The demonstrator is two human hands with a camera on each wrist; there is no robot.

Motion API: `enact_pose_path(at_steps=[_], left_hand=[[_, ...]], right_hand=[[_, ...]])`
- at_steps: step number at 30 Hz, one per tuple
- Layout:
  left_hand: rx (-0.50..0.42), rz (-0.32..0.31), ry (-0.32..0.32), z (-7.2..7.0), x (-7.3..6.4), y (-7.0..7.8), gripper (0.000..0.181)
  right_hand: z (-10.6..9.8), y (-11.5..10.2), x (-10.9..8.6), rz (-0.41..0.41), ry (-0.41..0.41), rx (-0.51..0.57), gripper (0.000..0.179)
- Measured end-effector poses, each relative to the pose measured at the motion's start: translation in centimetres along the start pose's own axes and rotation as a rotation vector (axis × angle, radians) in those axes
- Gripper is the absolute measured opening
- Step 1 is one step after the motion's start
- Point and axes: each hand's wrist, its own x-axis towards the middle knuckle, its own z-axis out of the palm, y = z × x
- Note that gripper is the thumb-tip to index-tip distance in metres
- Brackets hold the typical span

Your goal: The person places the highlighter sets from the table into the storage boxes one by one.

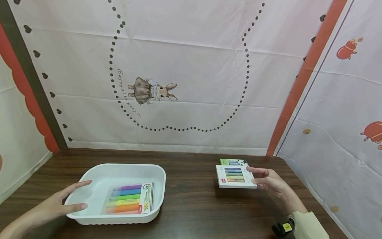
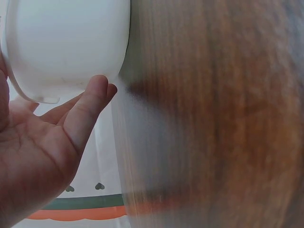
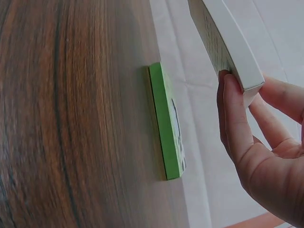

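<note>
A white plastic tray [image 1: 119,220] stands on the left of the table. My left hand [image 1: 64,200] holds its left end, thumb and forefinger at the rim; in the left wrist view other fingers [image 2: 97,88] lie against its outer wall. Inside the tray rests a clear pack of coloured highlighters [image 1: 129,199]. At the right, my right hand [image 1: 273,182] pinches the right edge of a flat white box [image 1: 221,176] whose window shows several coloured sticks. In the right wrist view this box is raised above the table. A green box [image 3: 164,123] lies on the table behind it.
The dark wood table [image 1: 191,199] ends at the back against a white printed cloth [image 1: 191,66]. More cloth hangs along the left and right sides. A black band with a yellow label [image 1: 283,228] is on the right wrist.
</note>
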Motion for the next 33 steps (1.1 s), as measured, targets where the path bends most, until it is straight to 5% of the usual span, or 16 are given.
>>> enact_pose_path(at_steps=[10,33], left_hand=[[0.062,0.043,0.058,0.2,0.0,-0.2,0.063],[0.066,0.067,0.083,0.3,0.0,-0.4,0.062]], right_hand=[[1.0,-0.7,0.0,-0.004,-0.010,0.042,0.045],[3.5,-1.9,0.3,-0.021,-0.046,0.057,0.041]])
